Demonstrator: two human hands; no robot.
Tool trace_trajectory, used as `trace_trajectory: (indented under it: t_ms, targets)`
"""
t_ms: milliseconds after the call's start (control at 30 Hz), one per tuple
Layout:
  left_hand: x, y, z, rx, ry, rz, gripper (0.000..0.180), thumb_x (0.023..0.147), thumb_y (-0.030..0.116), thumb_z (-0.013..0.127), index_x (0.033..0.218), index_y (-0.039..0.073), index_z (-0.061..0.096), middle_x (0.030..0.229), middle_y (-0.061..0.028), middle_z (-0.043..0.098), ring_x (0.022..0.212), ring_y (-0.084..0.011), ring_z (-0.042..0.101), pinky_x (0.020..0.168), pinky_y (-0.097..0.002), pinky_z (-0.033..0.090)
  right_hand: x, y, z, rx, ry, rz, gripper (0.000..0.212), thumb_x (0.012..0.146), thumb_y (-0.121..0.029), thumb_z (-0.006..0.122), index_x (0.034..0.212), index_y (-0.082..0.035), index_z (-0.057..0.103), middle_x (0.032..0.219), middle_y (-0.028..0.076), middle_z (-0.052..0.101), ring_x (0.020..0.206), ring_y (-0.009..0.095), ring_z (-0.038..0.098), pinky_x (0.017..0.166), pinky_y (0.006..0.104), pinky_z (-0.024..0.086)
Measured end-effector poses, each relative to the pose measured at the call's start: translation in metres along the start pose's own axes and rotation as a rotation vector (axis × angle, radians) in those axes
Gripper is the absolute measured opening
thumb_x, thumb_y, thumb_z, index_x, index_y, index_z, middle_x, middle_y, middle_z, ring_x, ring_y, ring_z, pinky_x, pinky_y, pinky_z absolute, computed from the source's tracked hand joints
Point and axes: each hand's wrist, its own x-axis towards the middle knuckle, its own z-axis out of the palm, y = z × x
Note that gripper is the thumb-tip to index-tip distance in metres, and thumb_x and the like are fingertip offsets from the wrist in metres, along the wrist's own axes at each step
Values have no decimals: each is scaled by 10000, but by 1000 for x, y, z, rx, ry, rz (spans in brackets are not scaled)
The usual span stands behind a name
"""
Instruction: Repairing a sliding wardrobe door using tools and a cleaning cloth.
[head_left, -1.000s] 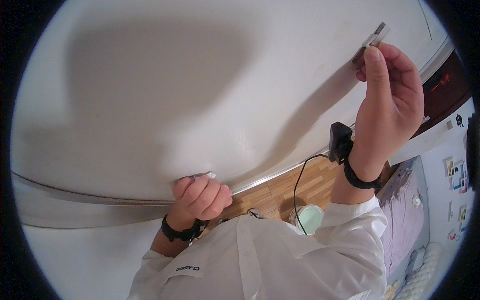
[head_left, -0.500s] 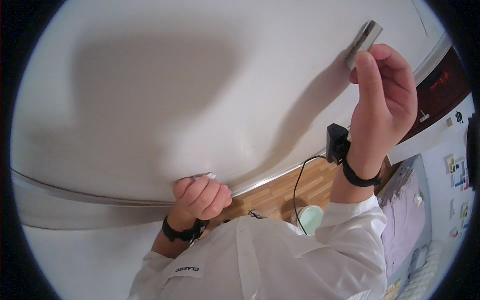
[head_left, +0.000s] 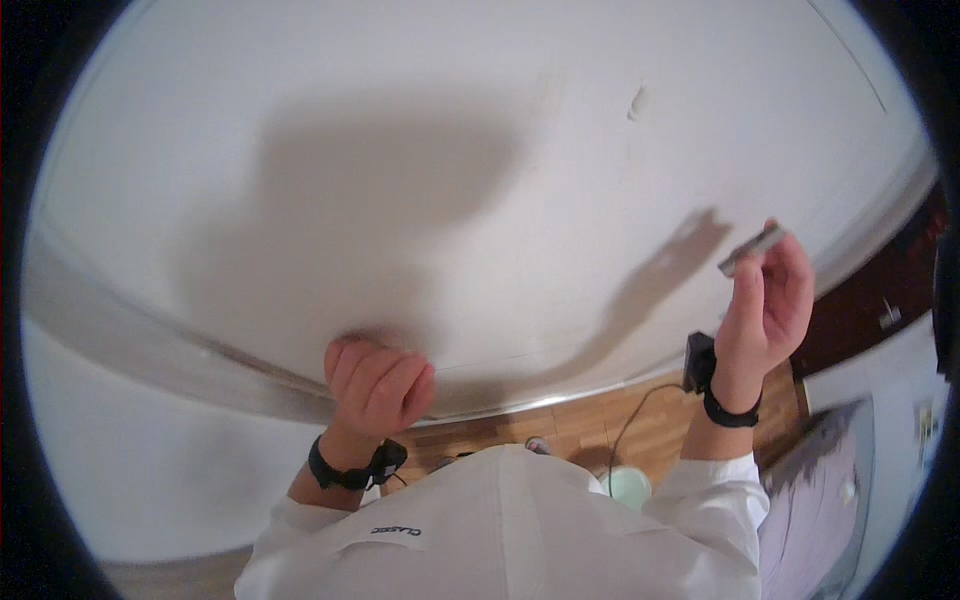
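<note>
My right hand (head_left: 768,315) is raised at the right, pinching a small flat silvery-grey piece (head_left: 752,250) between thumb and fingers. The piece is held in front of the large white surface (head_left: 560,260), apart from it, and its exact kind is unclear. At the lower left, my left hand (head_left: 378,385) is closed in a fist close to the same surface; the back of the hand hides whatever is inside. A small pale raised mark (head_left: 637,103) shows on the white surface, up and to the left of my right hand.
A black cable (head_left: 640,410) hangs from the right wrist strap toward a pale green bucket (head_left: 628,487) on the wooden floor (head_left: 570,430). A bed with a lilac cover (head_left: 815,510) stands at the lower right, near a dark red door (head_left: 880,260).
My right hand has come down and away from the white surface with the silvery piece. My left hand stays closed; the whitish bit that showed at it is out of sight. The view has shifted.
</note>
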Motion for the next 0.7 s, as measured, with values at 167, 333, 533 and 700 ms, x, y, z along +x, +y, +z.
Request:
trace_trajectory:
  t_ms: [167,333,533,700]
  targets:
    - [100,35,-7,91,89,-5,341,726,102,777,1055,122,688,851,9,595,689,-169,530,617,-315,375,-3,44,-16,95,-225,-141,222,889,53,598,1109,24,593,953,89,614,828,187,566,787,323,487]
    - [169,56,9,522,36,113,493,794,223,761,1279,240,673,909,6,566,798,-174,511,679,-322,393,-4,49,-26,172,-354,-315,196,848,9,653,1040,-1,615,826,92,600,709,211,517,667,318,429]
    - [178,49,6,632,19,106,502,771,246,756,1260,336,682,889,30,485,808,-164,475,713,-318,381,-1,58,-27,214,-346,-402,184,838,-5,669,1016,-24,628,770,78,602,683,230,544,649,341,454]
    - [185,42,4,632,151,155,514,745,228,753,1246,325,695,919,29,491,833,-156,468,733,-313,374,4,56,-32,136,-370,-501,175,794,-12,696,956,-28,631,789,90,610,672,251,554,622,354,465]
